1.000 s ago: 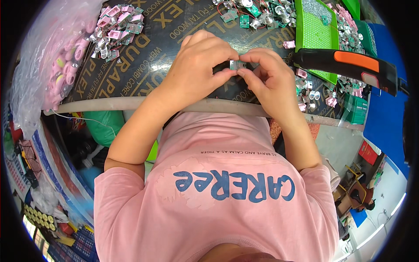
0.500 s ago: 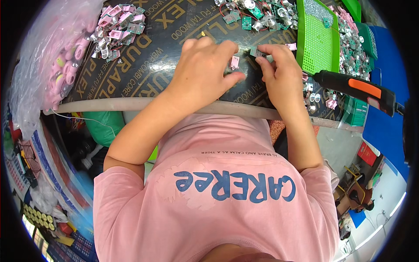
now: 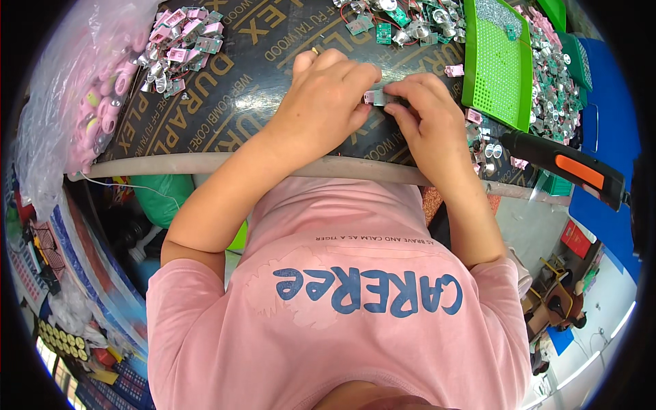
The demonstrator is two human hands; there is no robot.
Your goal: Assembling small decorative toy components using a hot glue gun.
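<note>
Over the dark printed tabletop (image 3: 253, 82), my two hands meet at one small assembly. My left hand (image 3: 321, 102) pinches a small pink plastic housing (image 3: 369, 98) between thumb and forefinger. In the fingertips of my right hand (image 3: 430, 113) is a small green circuit board (image 3: 380, 99), held against the right end of the housing. The fingers partly cover both pieces, so I cannot tell how far they fit together. A loose pink housing (image 3: 454, 70) lies beyond my right hand.
Board-and-reflector assemblies (image 3: 181, 51) are piled at left, with others (image 3: 424, 27) at the back. A green tray (image 3: 495, 82) holds tiny silvery pieces. More assemblies (image 3: 557, 89) lie right of it. A black-and-orange power screwdriver (image 3: 570, 167) hangs at right. A clear bag (image 3: 51, 89) contains pink parts.
My right hand has moved left, bringing the circuit board up against the pink housing in my left hand. The power screwdriver has swung slightly right and nearer.
</note>
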